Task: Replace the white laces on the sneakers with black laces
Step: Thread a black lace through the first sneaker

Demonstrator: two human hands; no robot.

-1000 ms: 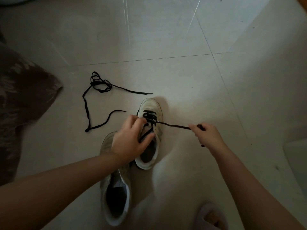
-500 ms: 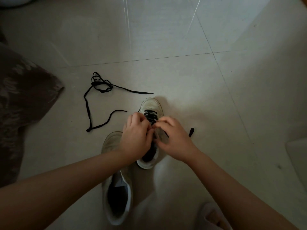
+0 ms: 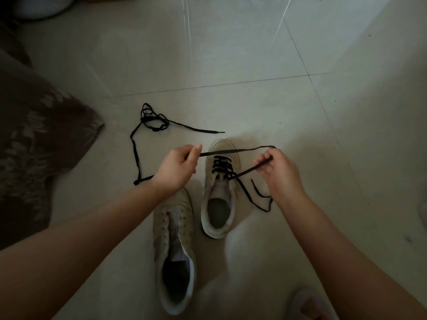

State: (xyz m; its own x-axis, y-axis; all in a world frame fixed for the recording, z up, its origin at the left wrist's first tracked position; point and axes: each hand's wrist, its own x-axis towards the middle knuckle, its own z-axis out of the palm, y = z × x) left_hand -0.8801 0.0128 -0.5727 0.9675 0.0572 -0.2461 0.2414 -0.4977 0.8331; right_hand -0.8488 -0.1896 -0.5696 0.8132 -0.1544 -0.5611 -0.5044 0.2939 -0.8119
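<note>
On the tiled floor [image 3: 254, 54] stand two pale sneakers, and no brand or writing can be read on either. The laced sneaker [image 3: 219, 192] has a black lace [image 3: 221, 166] criss-crossed through its front eyelets. Beside it, nearer the person, the unlaced sneaker [image 3: 173, 250] shows bare eyelets. The left hand [image 3: 178, 167], just left of the laced sneaker's toe, has its fingers pinched together on one end of that lace, which runs taut across the toe. The right hand [image 3: 280, 172], just right of that sneaker, has its fingers curled round the lace. A spare black lace [image 3: 150, 122] lies loose on the floor beyond the left hand. A dark patterned cushion [image 3: 34, 144] lies farther left.
</note>
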